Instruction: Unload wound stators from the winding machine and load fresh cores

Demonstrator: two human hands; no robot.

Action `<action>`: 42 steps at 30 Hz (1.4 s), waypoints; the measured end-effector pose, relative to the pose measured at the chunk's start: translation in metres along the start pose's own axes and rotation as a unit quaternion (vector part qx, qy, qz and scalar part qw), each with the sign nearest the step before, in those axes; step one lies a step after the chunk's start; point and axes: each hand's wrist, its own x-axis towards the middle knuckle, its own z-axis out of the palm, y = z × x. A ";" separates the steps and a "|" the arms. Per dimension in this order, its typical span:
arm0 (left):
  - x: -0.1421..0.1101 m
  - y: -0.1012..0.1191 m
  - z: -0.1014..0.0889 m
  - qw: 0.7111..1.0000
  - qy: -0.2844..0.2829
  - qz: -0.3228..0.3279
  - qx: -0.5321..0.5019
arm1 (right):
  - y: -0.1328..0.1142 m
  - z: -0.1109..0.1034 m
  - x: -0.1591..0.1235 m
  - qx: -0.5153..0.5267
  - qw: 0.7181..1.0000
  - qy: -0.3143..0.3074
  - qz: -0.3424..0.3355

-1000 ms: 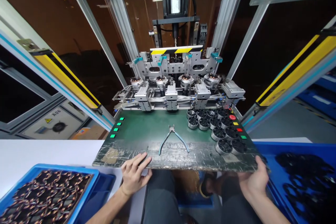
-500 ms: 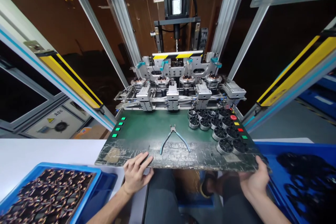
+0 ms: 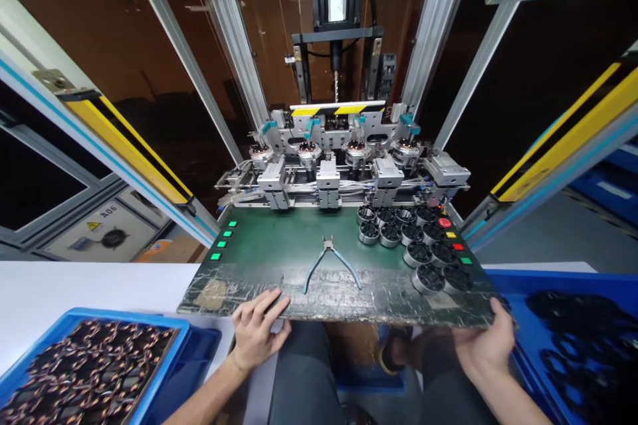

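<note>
My left hand rests on the front edge of the green worktable, fingers laid over the top and the thumb apart below the edge. At the right front corner, my right hand grips the table edge, thumb on top and fingers hidden underneath. Between the hands, a pair of blue-handled cutting pliers lies with its handles spread, touched by neither hand. Several round metal rings with black inserts stand in a cluster at the table's right side, ahead of my right hand.
Behind the table stands a machine fixture holding several copper-wound parts, beneath a vertical spindle. A blue tray of copper-wound pieces is at left; a blue bin of black parts is at right. Yellow guards flank both sides.
The view has shifted very slightly. Both hands keep their places on the table edge, and the pliers and rings lie as before.
</note>
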 end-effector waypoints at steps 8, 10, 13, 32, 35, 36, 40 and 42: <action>-0.001 0.001 0.000 1.000 0.004 -0.007 -0.003 | -0.002 0.001 0.000 0.011 1.000 0.002 0.019; -0.001 0.001 0.000 1.000 0.004 -0.008 -0.004 | -0.002 0.001 0.000 0.016 1.000 0.010 0.021; -0.001 0.001 0.001 1.000 0.003 -0.009 -0.003 | -0.002 0.001 0.001 0.020 0.999 0.012 0.027; 0.001 0.002 -0.001 1.000 -0.002 -0.008 -0.006 | -0.002 0.000 0.001 0.019 0.999 0.022 0.020; 0.001 0.002 -0.001 1.000 0.000 -0.009 -0.006 | -0.002 0.000 0.001 0.025 0.999 0.016 0.021; 0.001 0.002 -0.001 1.000 0.001 -0.010 -0.007 | -0.002 0.000 0.002 0.025 0.999 0.013 0.018; 0.000 0.002 0.000 1.000 0.003 -0.011 -0.007 | -0.001 -0.002 0.004 0.022 1.000 0.006 0.020; 0.001 0.002 -0.001 1.000 -0.001 -0.010 -0.008 | 0.000 -0.003 0.004 0.020 1.000 0.008 0.020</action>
